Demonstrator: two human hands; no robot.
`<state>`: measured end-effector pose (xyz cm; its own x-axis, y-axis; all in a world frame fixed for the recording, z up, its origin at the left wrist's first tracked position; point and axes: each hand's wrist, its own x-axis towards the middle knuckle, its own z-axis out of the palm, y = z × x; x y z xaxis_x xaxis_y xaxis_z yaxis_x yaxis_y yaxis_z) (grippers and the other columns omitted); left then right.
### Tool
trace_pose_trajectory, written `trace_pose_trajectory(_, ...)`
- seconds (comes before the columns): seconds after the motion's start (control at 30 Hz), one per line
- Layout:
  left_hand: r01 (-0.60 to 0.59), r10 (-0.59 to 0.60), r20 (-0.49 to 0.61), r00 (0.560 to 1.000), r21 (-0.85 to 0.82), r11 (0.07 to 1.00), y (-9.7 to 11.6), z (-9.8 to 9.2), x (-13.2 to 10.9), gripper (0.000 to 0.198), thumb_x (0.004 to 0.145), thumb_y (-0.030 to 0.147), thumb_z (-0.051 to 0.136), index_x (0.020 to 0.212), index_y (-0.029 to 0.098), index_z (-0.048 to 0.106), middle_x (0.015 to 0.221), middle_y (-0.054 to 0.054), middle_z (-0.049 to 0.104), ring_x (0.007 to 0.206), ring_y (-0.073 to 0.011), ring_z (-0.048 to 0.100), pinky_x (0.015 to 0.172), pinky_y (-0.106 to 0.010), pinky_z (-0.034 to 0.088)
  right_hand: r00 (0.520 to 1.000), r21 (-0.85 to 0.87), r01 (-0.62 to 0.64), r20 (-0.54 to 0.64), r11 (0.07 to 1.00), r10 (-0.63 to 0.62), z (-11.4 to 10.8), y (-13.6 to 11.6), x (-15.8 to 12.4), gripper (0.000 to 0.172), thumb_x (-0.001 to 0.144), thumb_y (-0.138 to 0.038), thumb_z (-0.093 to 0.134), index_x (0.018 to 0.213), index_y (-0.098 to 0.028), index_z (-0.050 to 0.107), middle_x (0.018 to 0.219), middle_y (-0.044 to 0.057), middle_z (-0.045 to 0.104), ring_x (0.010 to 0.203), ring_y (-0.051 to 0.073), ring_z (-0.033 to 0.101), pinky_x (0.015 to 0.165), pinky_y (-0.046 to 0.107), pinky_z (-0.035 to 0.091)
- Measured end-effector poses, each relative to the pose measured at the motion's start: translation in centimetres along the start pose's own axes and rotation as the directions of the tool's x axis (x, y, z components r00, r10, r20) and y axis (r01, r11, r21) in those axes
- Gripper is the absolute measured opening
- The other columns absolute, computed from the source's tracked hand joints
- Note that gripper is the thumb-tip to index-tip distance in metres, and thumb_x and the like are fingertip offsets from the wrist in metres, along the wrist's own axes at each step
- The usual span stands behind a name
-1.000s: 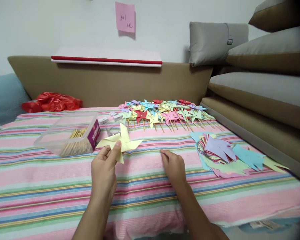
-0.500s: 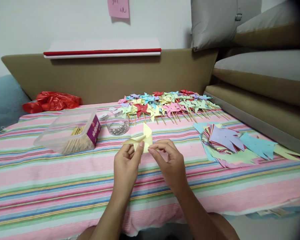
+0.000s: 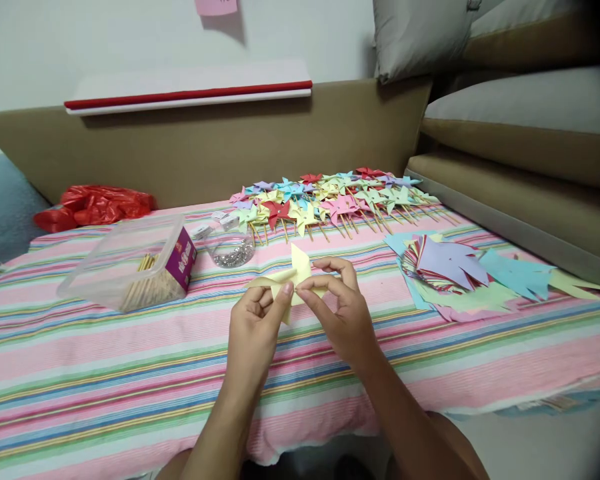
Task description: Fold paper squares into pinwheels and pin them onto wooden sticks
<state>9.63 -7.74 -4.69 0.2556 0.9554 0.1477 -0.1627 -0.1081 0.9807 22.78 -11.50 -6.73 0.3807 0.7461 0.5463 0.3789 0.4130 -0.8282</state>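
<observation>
A pale yellow paper pinwheel [image 3: 301, 265] is held above the striped cloth, its blades partly folded inward. My left hand [image 3: 260, 313] pinches it from the left, the thumb near its centre. At the right side of the paper, my right hand [image 3: 337, 307] has its thumb and index finger pressed together near the middle; whether a small piece sits between those fingertips is too small to tell. Beyond the hands stands a clear round dish [image 3: 231, 251] of small metal pins. To its left, a clear plastic box [image 3: 115, 260] with a purple label holds wooden sticks [image 3: 150, 288].
Many coloured pinwheels on sticks [image 3: 340, 205] lie at the back of the striped cloth [image 3: 180, 360]. Cut paper sheets [image 3: 450, 263] are piled at the right. A red plastic bag [image 3: 95, 205] lies back left, and cushions [image 3: 525, 107] are stacked at the right.
The view has shifted slightly. The paper has more of its blades folded, with a point now showing below the left thumb. Both hands stay at the paper.
</observation>
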Motion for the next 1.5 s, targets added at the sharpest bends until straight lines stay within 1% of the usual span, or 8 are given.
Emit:
trace_pose_trajectory(0.37, -0.093, 0.085, 0.083, 0.993, 0.098, 0.991, -0.3, -0.2, 0.2, 0.016, 0.091, 0.035, 0.07, 0.086, 0.019, 0.069, 0.077, 0.001, 0.058, 0.074, -0.0119, 0.057, 0.066, -0.021, 0.045, 0.992, 0.162, -0.09, 0.103, 0.983, 0.074, -0.5, 0.5, 0.4, 0.005, 0.089, -0.027, 0.07, 0.088, -0.023, 0.073, 0.111, 0.005, 0.058, 0.116, 0.019, 0.057, 0.103, 0.031, 0.042)
trace_pose_trajectory(0.5, -0.138, 0.125, 0.103, 0.987, 0.133, 0.981, -0.4, -0.3, 0.2, 0.015, 0.092, 0.034, 0.068, 0.089, 0.02, 0.069, 0.083, 0.001, 0.061, 0.079, -0.0121, 0.059, 0.071, -0.022, 0.046, 0.982, 0.229, -0.153, 0.14, 0.961, 0.123, -0.5, 0.4, 0.5, 0.005, 0.089, -0.027, 0.069, 0.089, -0.023, 0.071, 0.098, 0.002, 0.065, 0.101, 0.018, 0.062, 0.094, 0.032, 0.046)
trace_pose_trajectory(0.8, -0.153, 0.126, 0.154, 0.98, 0.176, 0.972, -0.5, -0.3, 0.4, 0.012, 0.092, 0.032, 0.068, 0.095, 0.021, 0.07, 0.069, 0.005, 0.052, 0.064, -0.0099, 0.05, 0.067, -0.021, 0.046, 0.96, 0.276, -0.279, 0.111, 0.92, 0.258, -0.5, 0.3, 0.4, 0.009, 0.087, -0.031, 0.07, 0.086, -0.022, 0.072, 0.092, 0.001, 0.068, 0.091, 0.018, 0.063, 0.079, 0.03, 0.047)
trace_pose_trajectory(0.93, -0.183, 0.148, 0.167, 0.975, 0.218, 0.959, -0.4, -0.3, 0.4, 0.015, 0.093, 0.033, 0.067, 0.102, 0.021, 0.07, 0.085, 0.0, 0.065, 0.085, -0.0144, 0.064, 0.081, -0.025, 0.051, 0.949, 0.297, -0.317, 0.098, 0.901, 0.301, -0.2, 0.5, 0.3, 0.011, 0.087, -0.033, 0.07, 0.09, -0.023, 0.069, 0.091, 0.001, 0.067, 0.089, 0.018, 0.062, 0.076, 0.029, 0.047)
trace_pose_trajectory(1.07, -0.264, 0.215, 0.179, 0.96, 0.328, 0.907, -0.4, -0.3, 0.3, 0.015, 0.094, 0.031, 0.065, 0.105, 0.021, 0.071, 0.105, -0.004, 0.071, 0.099, -0.0174, 0.068, 0.086, -0.026, 0.051, 0.944, 0.395, -0.313, 0.027, 0.864, 0.329, 0.3, 0.8, 0.1, 0.025, 0.08, -0.03, 0.077, 0.096, -0.026, 0.057, 0.097, 0.0, 0.066, 0.096, 0.019, 0.062, 0.076, 0.029, 0.049)
trace_pose_trajectory(1.23, -0.306, 0.244, 0.2, 0.949, 0.397, 0.865, -0.4, -0.4, 0.1, 0.017, 0.097, 0.031, 0.061, 0.111, 0.023, 0.068, 0.11, -0.003, 0.071, 0.104, -0.0175, 0.068, 0.081, -0.024, 0.051, 0.921, 0.464, -0.371, 0.076, 0.804, 0.381, 0.3, 0.7, 0.2, 0.045, 0.079, -0.03, 0.078, 0.114, -0.027, 0.05, 0.09, -0.001, 0.07, 0.085, 0.019, 0.065, 0.073, 0.03, 0.05)
trace_pose_trajectory(1.4, -0.436, 0.319, 0.299, 0.899, 0.558, 0.706, -0.3, -1.2, 0.1, 0.014, 0.099, 0.022, 0.054, 0.11, 0.025, 0.063, 0.1, -0.001, 0.071, 0.087, -0.0143, 0.069, 0.063, -0.021, 0.047, 0.935, 0.323, -0.355, 0.144, 0.878, 0.325, -0.6, 1.1, 0.2, 0.021, 0.083, -0.034, 0.073, 0.101, -0.022, 0.069, 0.094, 0.003, 0.07, 0.094, 0.022, 0.064, 0.083, 0.034, 0.051)
trace_pose_trajectory(1.5, -0.533, 0.351, 0.402, 0.846, 0.615, 0.581, -0.2, -1.8, 0.2, 0.017, 0.097, 0.015, 0.052, 0.11, 0.025, 0.059, 0.098, 0.0, 0.072, 0.083, -0.0149, 0.068, 0.066, -0.023, 0.047, 0.946, 0.262, -0.304, 0.198, 0.916, 0.257, -1.3, 1.5, 0.3, 0.012, 0.086, -0.031, 0.07, 0.094, -0.022, 0.071, 0.09, 0.002, 0.07, 0.09, 0.021, 0.064, 0.084, 0.034, 0.05)
